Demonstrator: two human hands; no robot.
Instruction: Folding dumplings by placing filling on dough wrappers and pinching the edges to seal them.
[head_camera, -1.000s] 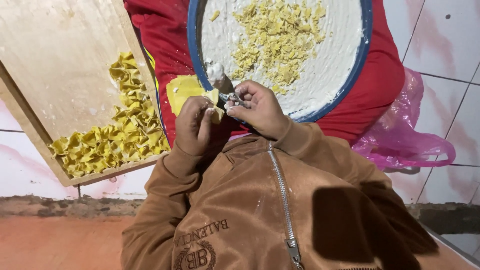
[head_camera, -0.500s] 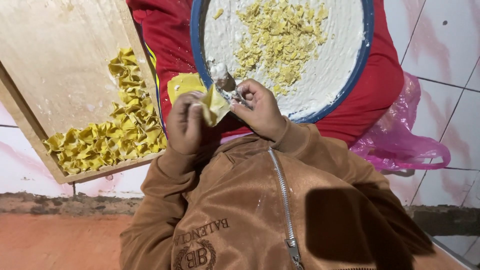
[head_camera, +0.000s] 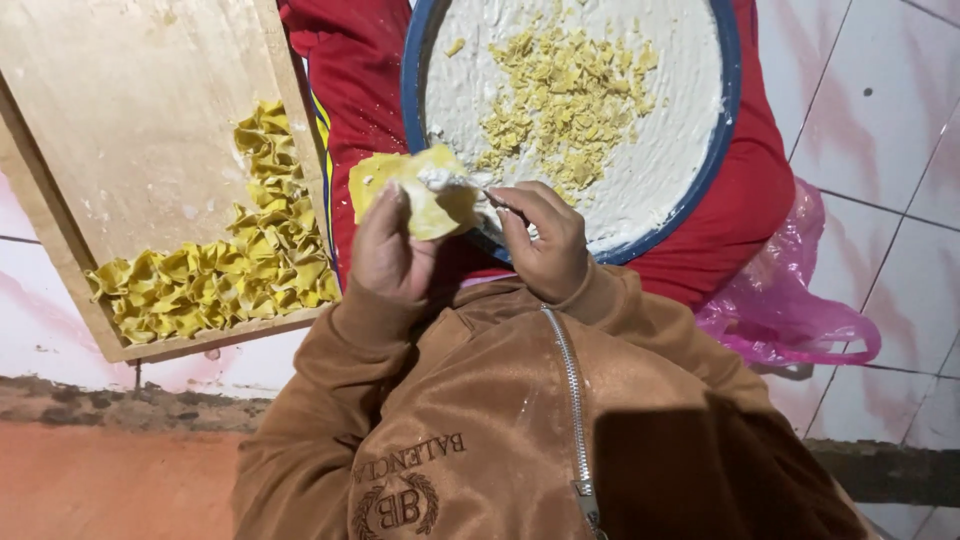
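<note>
Head view: left hand (head_camera: 388, 250) cups a yellow dough wrapper (head_camera: 432, 195); right hand (head_camera: 540, 245) pinches a small utensil (head_camera: 487, 203) over it.

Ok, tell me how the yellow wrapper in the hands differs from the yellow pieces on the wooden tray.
The wrapper is one flat, open sheet; the folded pieces are many, pinched shut and crumpled.
The wrapper is held up in the left hand with a dab of white filling showing, as the right hand reaches it; the folded pieces lie piled on the wooden tray with no filling showing.
Both are the same yellow dough.
</note>
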